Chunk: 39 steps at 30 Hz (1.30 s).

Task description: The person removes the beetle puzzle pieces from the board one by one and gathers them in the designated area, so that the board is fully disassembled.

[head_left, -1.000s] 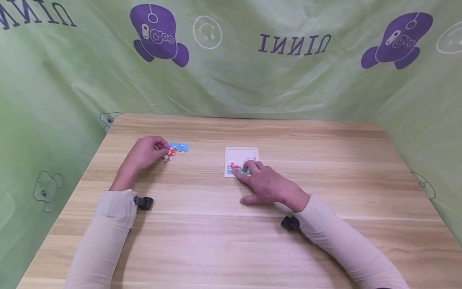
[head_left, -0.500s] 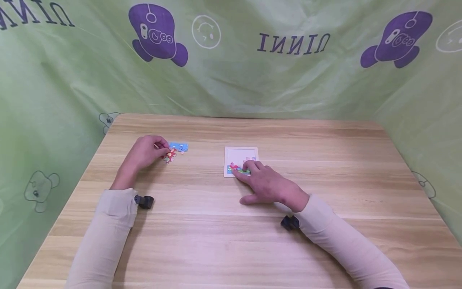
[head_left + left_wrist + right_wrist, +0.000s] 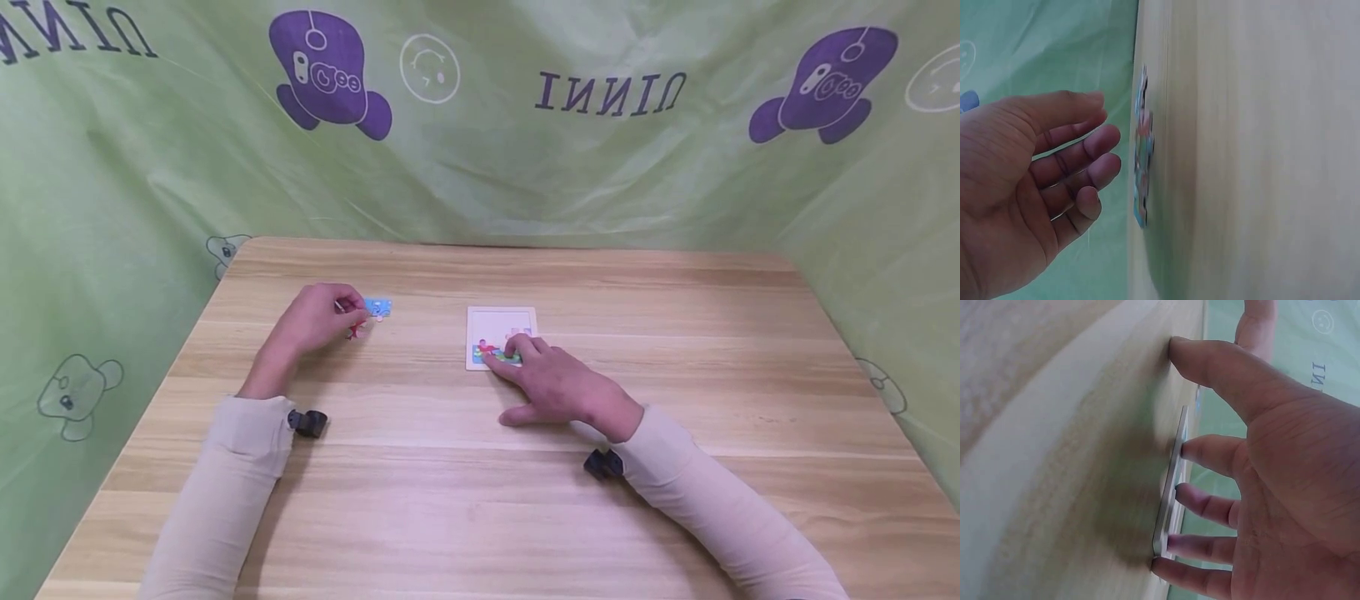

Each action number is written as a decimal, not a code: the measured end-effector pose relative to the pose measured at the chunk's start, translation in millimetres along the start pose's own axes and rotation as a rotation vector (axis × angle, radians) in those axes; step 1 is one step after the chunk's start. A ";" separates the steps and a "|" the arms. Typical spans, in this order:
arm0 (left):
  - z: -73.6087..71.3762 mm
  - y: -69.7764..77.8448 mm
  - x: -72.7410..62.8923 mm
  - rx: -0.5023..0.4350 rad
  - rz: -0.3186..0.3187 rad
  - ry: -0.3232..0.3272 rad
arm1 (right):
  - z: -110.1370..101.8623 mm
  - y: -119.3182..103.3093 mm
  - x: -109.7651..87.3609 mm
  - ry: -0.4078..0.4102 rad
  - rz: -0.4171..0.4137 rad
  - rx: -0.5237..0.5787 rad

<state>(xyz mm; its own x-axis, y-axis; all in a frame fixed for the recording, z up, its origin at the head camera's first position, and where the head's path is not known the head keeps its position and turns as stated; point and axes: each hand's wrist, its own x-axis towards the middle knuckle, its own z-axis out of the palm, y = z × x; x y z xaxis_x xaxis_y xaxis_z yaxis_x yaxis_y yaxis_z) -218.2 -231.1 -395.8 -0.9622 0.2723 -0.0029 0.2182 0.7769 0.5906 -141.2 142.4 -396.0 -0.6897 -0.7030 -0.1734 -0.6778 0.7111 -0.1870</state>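
On the left of the table, several loose jigsaw pieces lie in a group, blue ones (image 3: pixel 379 307) at the back and a red one (image 3: pixel 356 331) in front. My left hand (image 3: pixel 322 315) hovers over this group, partly covering it. In the left wrist view its fingers (image 3: pixel 1102 140) are loosely bent, with nothing visible between them and the thumb, and the pieces (image 3: pixel 1143 144) lie beyond. My right hand (image 3: pixel 558 382) rests its fingertips on a small white-framed puzzle board (image 3: pixel 501 308), partly filled along its near side. The right thumb (image 3: pixel 1191 356) is spread away from the board.
The wooden table (image 3: pixel 450 500) extends around both hands. A green printed cloth (image 3: pixel 480 183) hangs behind it and at the sides. Black wrist cameras (image 3: pixel 307 423) sit at both sleeve cuffs.
My left hand has shifted a little to the right, covering more of the loose pieces. The right hand and the puzzle board have stayed in place.
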 end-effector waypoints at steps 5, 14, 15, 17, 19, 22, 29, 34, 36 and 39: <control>7.8 11.5 1.7 -0.007 0.038 -0.028 | -0.8 -0.4 -2.0 0.007 -0.006 0.017; 23.0 37.1 5.7 0.021 0.129 -0.066 | 1.8 -6.4 -1.3 0.014 0.027 -0.093; 25.0 40.4 6.6 0.022 0.138 -0.073 | 1.5 -7.4 -1.1 0.012 0.031 -0.095; 30.2 47.5 9.4 0.022 0.148 -0.086 | 0.9 -9.2 -0.7 0.002 0.040 -0.097; 36.0 54.5 13.4 0.023 0.154 -0.102 | 0.2 -10.8 -0.4 -0.011 0.049 -0.097; 45.5 65.4 21.6 0.030 0.170 -0.120 | 0.0 -12.7 0.1 -0.030 0.060 -0.099; 70.3 91.8 43.6 0.065 0.266 -0.189 | 0.9 -13.7 -1.1 -0.062 0.061 -0.063; 87.4 108.1 54.5 0.062 0.299 -0.240 | 1.3 -14.2 -2.3 -0.065 0.049 -0.053; 93.3 113.9 58.8 0.052 0.306 -0.255 | 1.9 -14.3 -2.3 -0.056 0.041 -0.061; 101.0 122.1 65.0 0.055 0.303 -0.272 | 2.4 -14.6 -2.0 -0.042 0.030 -0.070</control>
<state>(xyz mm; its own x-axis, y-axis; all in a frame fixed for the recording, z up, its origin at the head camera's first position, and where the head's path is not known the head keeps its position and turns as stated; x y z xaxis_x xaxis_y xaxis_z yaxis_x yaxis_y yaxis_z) -237.7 -61.2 -405.3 -0.7765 0.6278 -0.0535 0.5001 0.6657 0.5538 -129.4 133.4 -395.2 -0.6996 -0.6805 -0.2181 -0.6744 0.7296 -0.1133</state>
